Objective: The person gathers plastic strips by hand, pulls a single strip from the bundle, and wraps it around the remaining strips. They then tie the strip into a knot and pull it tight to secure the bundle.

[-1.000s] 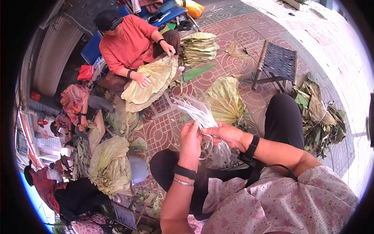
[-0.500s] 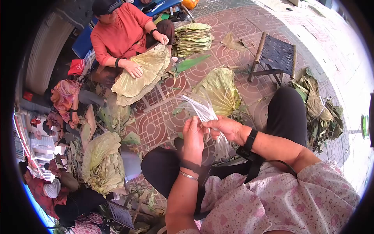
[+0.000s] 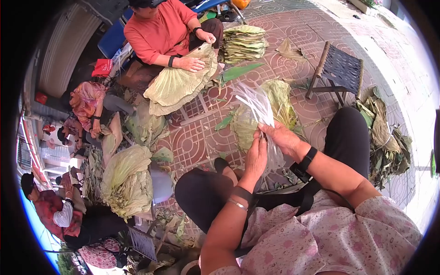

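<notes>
A bundle of thin white plastic strips point(image 3: 256, 103), with what looks like clear plastic around it, stands up between my two hands. My right hand point(image 3: 285, 139) is closed round its middle, thumb on top. Close against it, my left hand point(image 3: 255, 159) pinches at the near side of the bundle, its fingertips partly hidden. The lower ends of the strips hang below my right hand. Beyond the bundle, a fan of dried leaves point(image 3: 280, 98) lies on the patterned tiles.
A co-worker in red point(image 3: 160, 32) holds large flat leaves point(image 3: 183, 85). A leaf stack point(image 3: 244, 43) lies behind. On the right are a folding stool point(image 3: 341, 68) and a tied leaf bundle point(image 3: 385, 133); a leaf pile point(image 3: 128, 181) is at left. Other people sit further left.
Both hands and the white strips have shifted right and slightly up relative to my body. The bundle now stands more upright. My view has turned a little, moving the surroundings rightward.
</notes>
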The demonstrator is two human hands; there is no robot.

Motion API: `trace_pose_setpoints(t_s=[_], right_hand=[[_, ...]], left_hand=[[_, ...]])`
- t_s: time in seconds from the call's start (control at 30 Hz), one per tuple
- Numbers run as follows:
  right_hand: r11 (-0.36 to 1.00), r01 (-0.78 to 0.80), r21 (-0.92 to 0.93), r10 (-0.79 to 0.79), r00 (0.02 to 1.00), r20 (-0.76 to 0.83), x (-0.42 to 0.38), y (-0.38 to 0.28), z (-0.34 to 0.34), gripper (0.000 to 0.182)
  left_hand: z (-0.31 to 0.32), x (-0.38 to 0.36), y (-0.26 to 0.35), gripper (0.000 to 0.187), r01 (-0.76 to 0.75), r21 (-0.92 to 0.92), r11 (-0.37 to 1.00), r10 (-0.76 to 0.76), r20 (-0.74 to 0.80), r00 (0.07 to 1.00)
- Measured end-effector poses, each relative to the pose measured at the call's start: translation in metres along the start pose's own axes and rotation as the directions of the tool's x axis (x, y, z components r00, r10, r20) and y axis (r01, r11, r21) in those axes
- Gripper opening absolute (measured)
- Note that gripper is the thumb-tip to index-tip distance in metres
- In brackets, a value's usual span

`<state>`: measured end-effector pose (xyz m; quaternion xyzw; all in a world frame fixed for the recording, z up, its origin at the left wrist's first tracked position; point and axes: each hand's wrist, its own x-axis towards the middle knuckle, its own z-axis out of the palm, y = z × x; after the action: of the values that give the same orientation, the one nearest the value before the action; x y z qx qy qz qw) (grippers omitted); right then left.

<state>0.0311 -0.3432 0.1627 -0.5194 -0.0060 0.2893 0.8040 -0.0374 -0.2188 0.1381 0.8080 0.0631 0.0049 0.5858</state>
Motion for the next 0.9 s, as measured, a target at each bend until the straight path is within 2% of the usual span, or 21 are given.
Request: trace_pose_setpoints(t_s=[0.07, 0.1, 0.2, 0.23, 0.33, 0.37, 0.47, 0.5, 0.53, 0.6, 0.7, 0.8, 0.83, 0.9], right_hand=[[0.999, 0.052, 0.003, -0.052, 0.998, -0.025, 0.000, -0.005, 0.000, 0.017], [0.997, 0.060, 0.049, -0.061, 0.998, 0.019, 0.000, -0.007, -0.001, 0.017], [0.949, 0.035, 0.314, -0.069, 0.993, 0.097, 0.006, -0.003, -0.003, 0.017], [0.949, 0.050, 0.312, -0.068, 0.997, 0.048, 0.005, -0.005, 0.001, 0.016], [0.936, 0.015, 0.351, -0.021, 1.000, 0.013, -0.003, -0.017, 0.006, 0.015], [0.935, 0.021, 0.353, -0.011, 0.999, -0.030, -0.003, -0.020, 0.011, 0.014], [0.898, 0.014, 0.441, -0.013, 1.000, -0.007, -0.005, -0.021, 0.008, 0.016], [0.912, 0.003, 0.410, 0.011, 0.999, -0.032, -0.008, -0.025, 0.011, 0.016], [0.906, 0.000, 0.424, -0.006, 1.000, 0.013, -0.006, -0.023, 0.006, 0.018], [0.873, -0.017, 0.487, 0.007, 1.000, 0.023, -0.002, -0.020, 0.001, 0.017], [0.815, -0.056, 0.577, 0.025, 0.998, 0.062, 0.004, -0.026, -0.010, 0.021], [0.778, 0.099, 0.620, -0.110, 0.994, -0.022, 0.009, -0.046, -0.028, 0.025], [0.760, 0.122, 0.639, -0.108, 0.992, -0.061, 0.011, -0.057, -0.034, 0.028], [0.698, 0.219, 0.682, -0.185, 0.975, -0.124, 0.014, -0.076, -0.055, 0.029]], left_hand=[[-0.004, -0.005, 0.018, 0.054, 0.025, 0.096, 0.995, -0.032, 0.067, 0.997], [-0.007, 0.001, 0.016, 0.054, 0.024, 0.155, 0.988, -0.048, 0.155, 0.987], [-0.005, 0.000, 0.017, 0.052, -0.258, 0.230, 0.938, 0.221, 0.178, 0.959], [-0.007, -0.002, 0.019, 0.052, -0.249, 0.209, 0.946, 0.209, 0.196, 0.958], [-0.003, -0.012, 0.033, 0.049, -0.074, -0.207, 0.976, 0.126, 0.253, 0.959], [-0.004, -0.012, 0.034, 0.046, -0.034, -0.203, 0.979, 0.091, 0.279, 0.956], [-0.007, -0.014, 0.041, 0.041, 0.185, -0.422, 0.888, 0.016, 0.429, 0.903], [-0.008, -0.013, 0.039, 0.035, 0.233, -0.428, 0.873, -0.013, 0.458, 0.889], [-0.008, -0.013, 0.042, 0.031, 0.231, -0.430, 0.873, -0.015, 0.449, 0.894], [-0.012, -0.012, 0.037, 0.023, 0.320, -0.405, 0.856, -0.075, 0.515, 0.854], [-0.011, -0.012, 0.038, 0.018, 0.276, -0.196, 0.941, -0.168, 0.439, 0.883], [-0.018, -0.013, 0.050, 0.015, 0.088, 0.114, 0.990, -0.119, 0.300, 0.946], [-0.019, -0.012, 0.042, 0.021, 0.099, 0.159, 0.982, -0.139, 0.264, 0.954], [-0.026, -0.012, 0.032, 0.025, 0.003, 0.281, 0.960, -0.074, 0.241, 0.968]])
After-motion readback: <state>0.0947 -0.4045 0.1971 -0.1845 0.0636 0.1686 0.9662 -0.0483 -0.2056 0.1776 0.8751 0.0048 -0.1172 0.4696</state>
